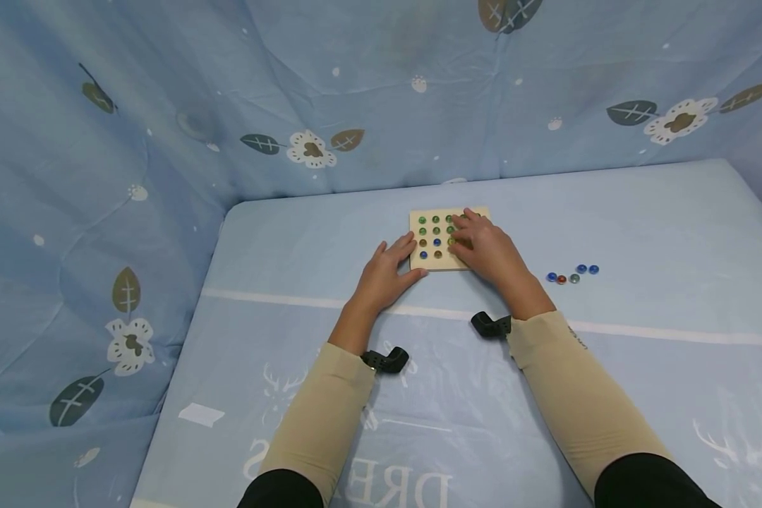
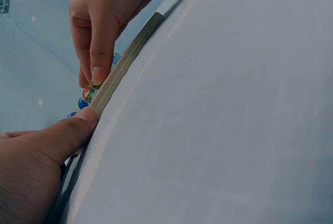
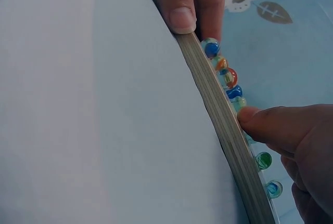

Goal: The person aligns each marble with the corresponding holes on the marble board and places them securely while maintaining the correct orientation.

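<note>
Left hand (image 1: 383,279), fingers extended, is bracing squarish pale wooden board (image 1: 443,264) at eight o'clock; right hand (image 1: 490,250) is pinching small yellowish glass marble (image 2: 95,84).

A blue curtain (image 1: 381,42) printed with white flowers (image 1: 312,149) and dark and brown leaves (image 1: 127,289) hangs behind and left of the pale blue worktop (image 1: 648,219). A white stripe (image 1: 673,334) crosses the worktop; a white patch (image 1: 201,415) lies near its left edge, pale letters (image 1: 398,482) along the near side.
</note>
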A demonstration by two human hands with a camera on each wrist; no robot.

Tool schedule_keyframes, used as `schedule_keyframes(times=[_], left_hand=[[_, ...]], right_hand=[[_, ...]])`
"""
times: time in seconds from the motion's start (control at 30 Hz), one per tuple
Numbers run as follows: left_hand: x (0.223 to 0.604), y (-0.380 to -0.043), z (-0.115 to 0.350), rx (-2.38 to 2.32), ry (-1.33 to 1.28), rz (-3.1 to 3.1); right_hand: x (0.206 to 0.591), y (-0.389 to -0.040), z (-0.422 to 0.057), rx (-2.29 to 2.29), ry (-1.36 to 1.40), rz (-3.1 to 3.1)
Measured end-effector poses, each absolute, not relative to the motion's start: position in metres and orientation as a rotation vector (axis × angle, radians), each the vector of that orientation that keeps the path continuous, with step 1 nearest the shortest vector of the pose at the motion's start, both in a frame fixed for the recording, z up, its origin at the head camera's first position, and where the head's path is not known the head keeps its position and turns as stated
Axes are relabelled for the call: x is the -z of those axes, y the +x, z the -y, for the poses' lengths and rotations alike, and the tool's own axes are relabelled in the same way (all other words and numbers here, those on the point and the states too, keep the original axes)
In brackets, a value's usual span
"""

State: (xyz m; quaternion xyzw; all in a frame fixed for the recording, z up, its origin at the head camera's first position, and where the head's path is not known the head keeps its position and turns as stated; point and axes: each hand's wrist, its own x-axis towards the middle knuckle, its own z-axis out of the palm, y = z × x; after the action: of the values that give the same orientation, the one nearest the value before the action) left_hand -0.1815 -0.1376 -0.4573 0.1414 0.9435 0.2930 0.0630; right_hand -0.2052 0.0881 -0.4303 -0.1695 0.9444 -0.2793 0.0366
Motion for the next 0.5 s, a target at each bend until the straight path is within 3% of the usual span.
schedule_keyframes(times=[0.5], left_hand=[[0.4588, -0.1826, 0.1379, -0.892, 0.438, -2.856]], right_hand=[[0.4216, -0.2047, -0.0950, 0.860, -0.471, -2.902]])
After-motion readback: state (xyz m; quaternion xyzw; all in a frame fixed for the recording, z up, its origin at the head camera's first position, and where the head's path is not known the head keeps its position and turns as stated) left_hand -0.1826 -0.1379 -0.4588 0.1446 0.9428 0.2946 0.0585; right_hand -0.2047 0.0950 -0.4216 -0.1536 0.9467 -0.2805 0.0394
